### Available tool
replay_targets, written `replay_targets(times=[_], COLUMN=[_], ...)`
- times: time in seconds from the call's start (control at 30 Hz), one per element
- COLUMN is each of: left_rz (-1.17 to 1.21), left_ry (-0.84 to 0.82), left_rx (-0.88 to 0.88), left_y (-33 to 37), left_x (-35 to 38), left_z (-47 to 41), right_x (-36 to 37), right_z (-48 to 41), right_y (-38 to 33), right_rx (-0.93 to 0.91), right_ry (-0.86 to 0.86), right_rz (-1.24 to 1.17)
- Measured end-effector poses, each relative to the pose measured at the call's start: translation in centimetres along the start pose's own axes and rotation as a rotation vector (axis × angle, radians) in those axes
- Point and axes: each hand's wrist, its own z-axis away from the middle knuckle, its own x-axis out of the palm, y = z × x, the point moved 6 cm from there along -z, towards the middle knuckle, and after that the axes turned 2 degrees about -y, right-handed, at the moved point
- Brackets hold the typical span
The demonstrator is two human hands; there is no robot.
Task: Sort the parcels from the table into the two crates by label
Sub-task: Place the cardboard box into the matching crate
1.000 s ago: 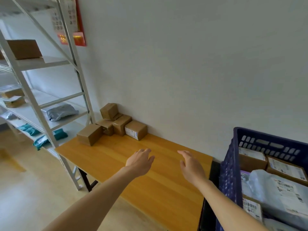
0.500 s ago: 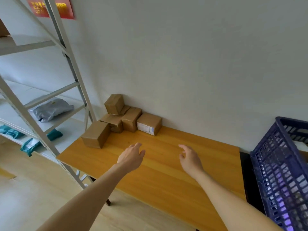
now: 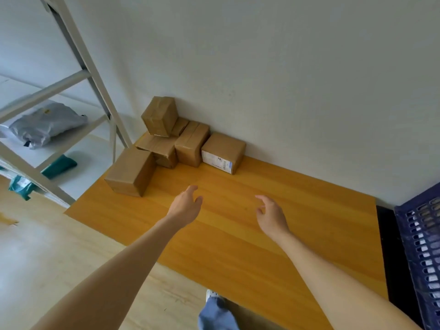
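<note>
Both hands hold nothing. The left hand [image 3: 185, 208] and the right hand [image 3: 271, 216] hover side by side over the table [image 3: 297, 222], fingers loosely spread and pointing toward the wall. The table top is smooth, orange-yellow wood grain.

Beyond the fingertips, in the far left corner against the wall, sits a cluster of six brown cardboard boxes, taped and roughly cubic. The nearest to the left hand is the front box [image 3: 131, 172] at the table's left edge. The labelled box [image 3: 223, 152] shows a white printed sticker and lies ahead, between the two hands. Beside it stands a tall box [image 3: 192, 144], then a low box [image 3: 158, 148] carrying a tilted top box [image 3: 160, 115]. A sixth box [image 3: 180, 126] is mostly hidden behind.

At the far right stands one dark blue plastic crate [image 3: 423, 246] with a lattice wall, well apart from the boxes. On the left, a white metal shelf [image 3: 95, 75] holds one grey plastic mailer [image 3: 47, 122] and two teal bags [image 3: 60, 164].
</note>
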Motion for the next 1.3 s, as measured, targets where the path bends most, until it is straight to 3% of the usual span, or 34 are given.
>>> replay_targets(times=[0.5,0.63,0.97,1.13,1.3], left_rz=[-0.017,-0.156,-0.302,-0.388,-0.249], left_ry=[0.029,0.025,-0.079,-0.046,-0.135], left_rx=[0.047,0.059,-0.038,-0.065,-0.076], left_y=[6.4,7.0,6.8,7.1,6.7], left_x=[-0.6,-0.2,1.2,1.3,1.9], left_z=[-18.2,-21.6,-25.4,-26.7,-26.3], right_x=[3.7,5.4,7.4,7.4,7.2], right_z=[-14.2,-17.1,-21.0,-21.6,-21.3], right_y=[0.9,0.3,0.6,1.1,1.6], right_rx=[0.176,0.208,0.253,0.207,0.228], right_ry=[-0.105,-0.128,-0.146,-0.152,-0.143], right_rz=[-0.225,-0.301,-0.370,-0.306,-0.344])
